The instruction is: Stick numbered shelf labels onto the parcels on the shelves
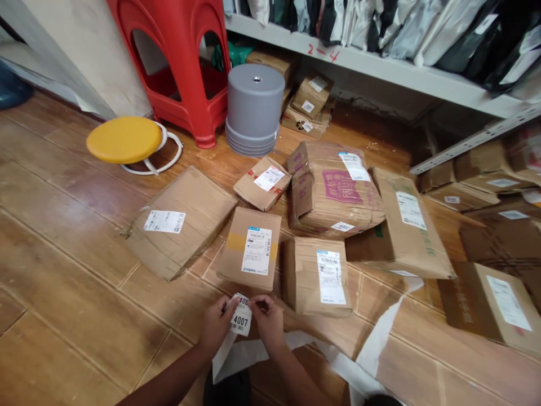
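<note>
A small white label (241, 320) printed 4007 hangs tilted, with a white backing strip (249, 354) trailing below it.

Parcel depot: labelled cartons (316, 274), numbered shelf (372, 63)

White sticker (241, 320), black digits; brown cardboard parcels (198, 208) (white labels (256, 251)); red stool (181, 67); yellow seat (124, 139); grey tub (255, 101).

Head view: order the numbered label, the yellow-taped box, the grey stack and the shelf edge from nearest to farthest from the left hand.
1. numbered label: held in the fingers of the left hand.
2. yellow-taped box: on the floor just ahead.
3. grey stack: farther back, centre.
4. shelf edge: behind it, top right.
</note>
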### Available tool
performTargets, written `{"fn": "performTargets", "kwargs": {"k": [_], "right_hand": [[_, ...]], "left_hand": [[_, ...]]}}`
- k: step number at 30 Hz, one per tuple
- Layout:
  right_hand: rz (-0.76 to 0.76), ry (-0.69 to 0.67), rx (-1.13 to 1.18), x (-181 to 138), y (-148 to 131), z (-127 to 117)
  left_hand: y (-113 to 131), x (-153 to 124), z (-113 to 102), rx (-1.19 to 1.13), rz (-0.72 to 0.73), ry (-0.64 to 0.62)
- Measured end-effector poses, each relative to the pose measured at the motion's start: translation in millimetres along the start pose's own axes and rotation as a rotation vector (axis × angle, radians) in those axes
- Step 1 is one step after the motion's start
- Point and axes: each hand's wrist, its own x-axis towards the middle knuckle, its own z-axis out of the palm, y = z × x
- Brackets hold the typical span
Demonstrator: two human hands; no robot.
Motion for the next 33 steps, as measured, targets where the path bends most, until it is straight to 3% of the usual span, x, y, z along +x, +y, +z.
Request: {"fn": "performTargets", "kwargs": {"k": [4,9,13,15,19,21,27,31,33], "right_hand": [[-0.041,0.196,-0.002,7.1,20.1,14.0],[-0.039,0.403,0.059,16.0,40.6,24.5],[-0.057,0.452,0.095,18.6,40.9,20.4],[-0.029,0.39,0.02,14.8,39.3,18.3],[0.119,-0.141,0.048,-0.7,41.4,20.7],[0.143,-0.314,0.126,-5.0,42.5,20.6],[0.092,-0.323,-0.042,7.4,25.2,9.4],[0.005,-0.268,-0.214,12.8,4.9,6.7],[-0.072,-0.323,-0.311,14.3,-6.1,6.6]], "left_hand": [[-6.0,10.5,-2.3,0.002,-0.011,-0.085],[-8.2,19.0,-22.5,0.043,-0.016,-0.343],[-7.3,21.0,-45.9,0.058,-0.017,-0.567],[-5.5,22.8,-53.2,0.037,-0.017,-0.578],[-3.4,29.5,-53.6,-0.063,-0.003,-0.467],[-2.7,32.3,-47.6,-0.116,0.007,-0.384],[11.1,25.2,-28.5,-0.209,0.092,-0.114],[27.6,14.5,-34.7,-0.263,0.162,-0.15],[33.2,11.5,-41.2,-0.311,0.155,-0.235]]}}
